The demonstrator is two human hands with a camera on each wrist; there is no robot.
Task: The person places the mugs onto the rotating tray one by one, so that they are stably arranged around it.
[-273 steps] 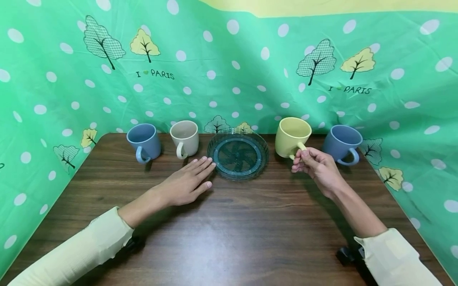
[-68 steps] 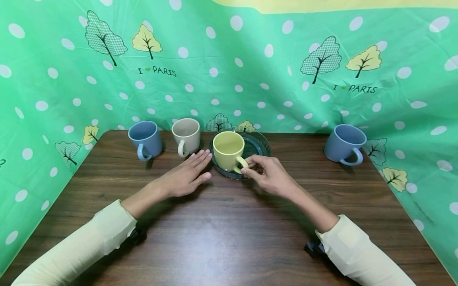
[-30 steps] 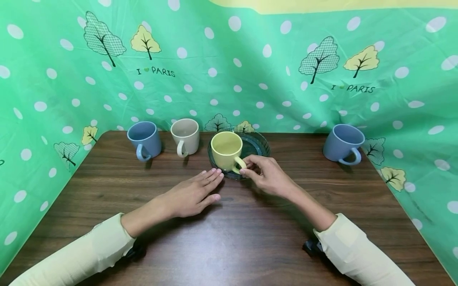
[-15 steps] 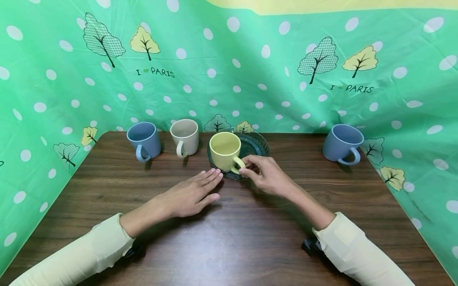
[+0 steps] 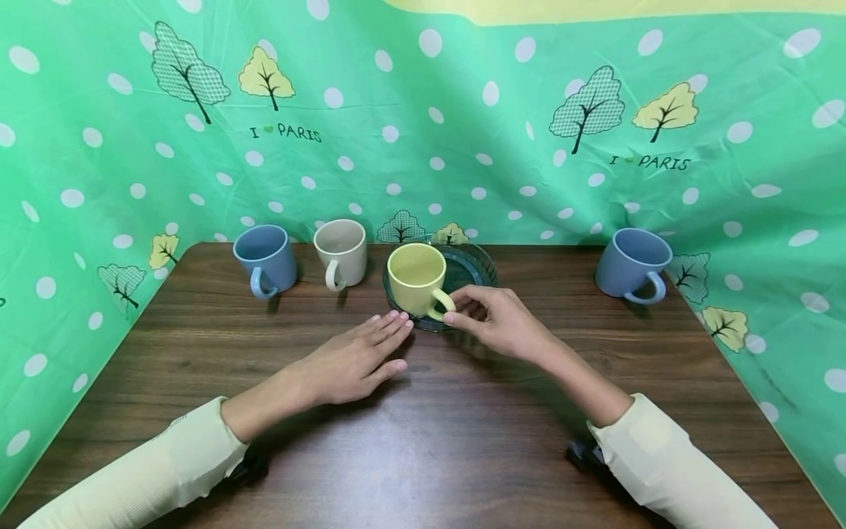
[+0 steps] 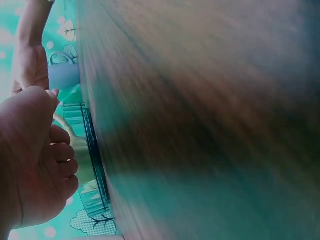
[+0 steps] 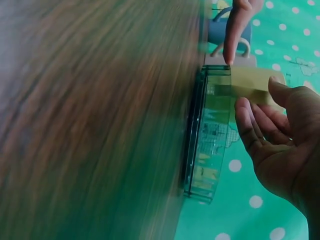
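brown table (image 5: 423,448) lowest; on top, see-through dish (image 5: 465,272), with left hand (image 5: 350,361) straight-fingered at the rim. inside, off-centre to the left, yellow mug (image 5: 416,283): seemingly set down, with only release remaining. upright, smooth, plain, handle (image 5: 443,297) angled towards right hand (image 5: 497,323); fingertips at the handle, but whether pinching or slack, cannot tell.

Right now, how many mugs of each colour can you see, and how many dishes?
Blue mugs: 2
Off-white mug: 1
Yellow mug: 1
Dish: 1
Total: 5
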